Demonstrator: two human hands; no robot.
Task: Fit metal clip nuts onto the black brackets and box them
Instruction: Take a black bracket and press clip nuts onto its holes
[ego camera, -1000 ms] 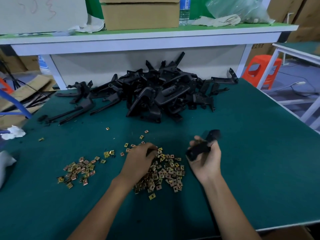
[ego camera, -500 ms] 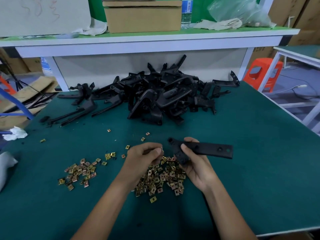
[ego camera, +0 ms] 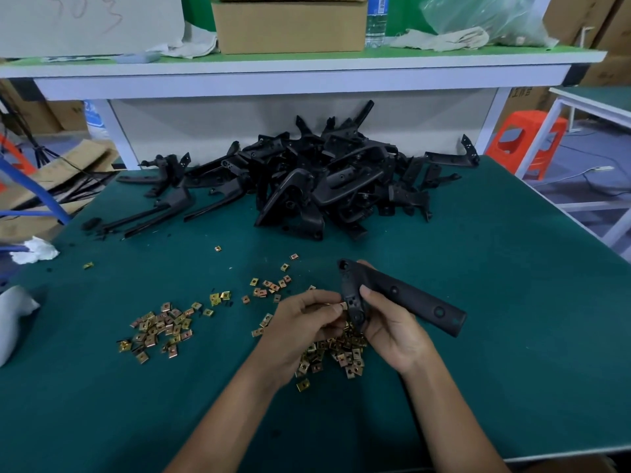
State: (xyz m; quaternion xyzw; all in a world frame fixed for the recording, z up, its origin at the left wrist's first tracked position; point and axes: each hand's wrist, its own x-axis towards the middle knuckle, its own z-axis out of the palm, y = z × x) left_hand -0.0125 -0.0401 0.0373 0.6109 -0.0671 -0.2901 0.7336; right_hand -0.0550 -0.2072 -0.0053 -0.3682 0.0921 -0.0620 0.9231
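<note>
One bracket in hand, head view only. The bracket [ego camera: 403, 295] is gripped at its short bent end by the right hand [ego camera: 392, 329], fingers and thumb wrapped round it. It is held off the table [ego camera: 512, 336], in front of the pile of brackets [ego camera: 324, 186] and well apart from it.

The left hand [ego camera: 304, 322] is curled, its fingertips pinched on what looks like one clip nut [ego camera: 343, 306], which is brought up against the bracket's short end. Whether the nut is seated cannot be told, as the contact spot is small and partly hidden.

The main heap of nuts [ego camera: 338, 353] lies in front of the pile, directly under the hands. A second heap [ego camera: 160, 332] lies in front of the pile and off to its left. Strays [ego camera: 273, 288] are scattered between the main heap and the pile.

Progress is judged early:
- No bracket with a fitted nut can be made out, though nuts on piled brackets would be too small to see.
- No boxed brackets are seen.
- A cardboard box [ego camera: 290, 25] sits on the shelf [ego camera: 307, 68] behind the pile; whether it is the packing box cannot be told.

Left to do: this nut is to be seated, the bracket boxed, and the same repeated for the pile.
</note>
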